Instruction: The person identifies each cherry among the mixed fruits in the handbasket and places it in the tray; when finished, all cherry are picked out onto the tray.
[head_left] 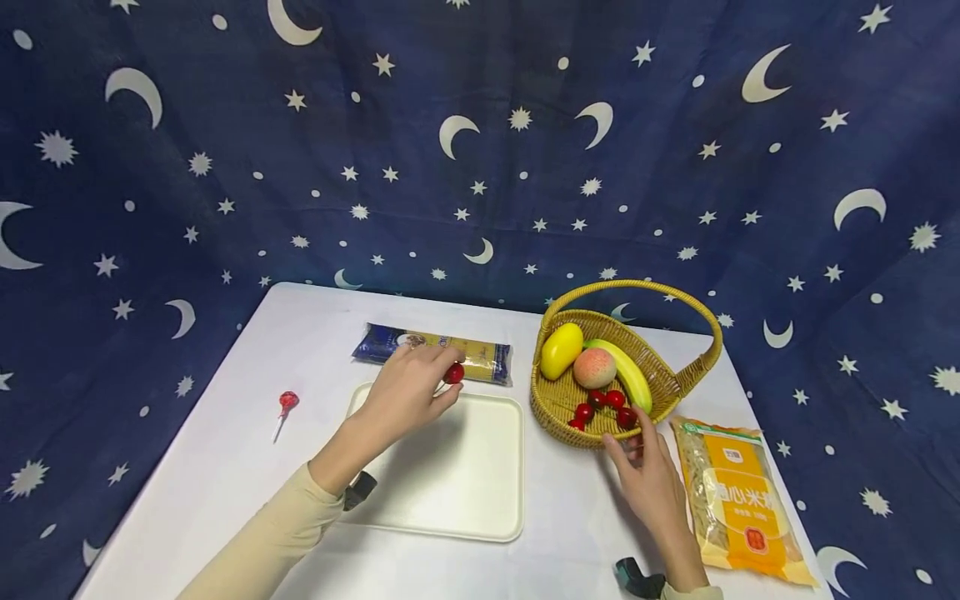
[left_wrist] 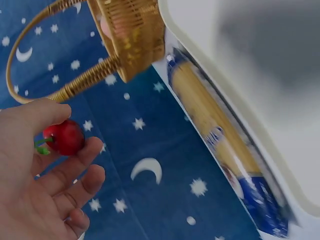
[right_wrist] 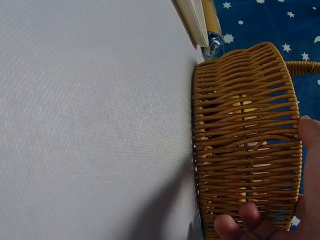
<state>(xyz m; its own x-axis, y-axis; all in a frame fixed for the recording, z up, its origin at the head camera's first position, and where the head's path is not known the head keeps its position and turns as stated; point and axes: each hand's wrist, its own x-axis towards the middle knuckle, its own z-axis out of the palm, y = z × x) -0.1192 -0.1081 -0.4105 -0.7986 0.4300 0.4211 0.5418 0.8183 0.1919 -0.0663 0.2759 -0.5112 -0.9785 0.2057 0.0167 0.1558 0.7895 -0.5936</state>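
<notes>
My left hand (head_left: 412, 383) pinches a red cherry (head_left: 453, 373) between thumb and fingers, above the far part of a cream tray (head_left: 510, 467). In the left wrist view the cherry (left_wrist: 67, 137) shows a green stem. My right hand (head_left: 648, 479) grips the near right rim of a wicker basket (head_left: 551, 417). In the right wrist view its thumb is at the rim and two fingertips lie against the woven side of the basket (right_wrist: 245, 150). Inside the basket are a yellow mango (head_left: 561, 351), a peach (head_left: 595, 367), a banana (head_left: 628, 375) and several cherries (head_left: 584, 412).
A blue and yellow pasta packet (head_left: 480, 358) lies behind the tray. To the tray's left is a red lollipop (head_left: 287, 402). A yellow bag of rice noodles (head_left: 742, 500) lies right of my right hand. A dark blue curtain (head_left: 480, 167) with moons and stars hangs behind the white table (head_left: 232, 467).
</notes>
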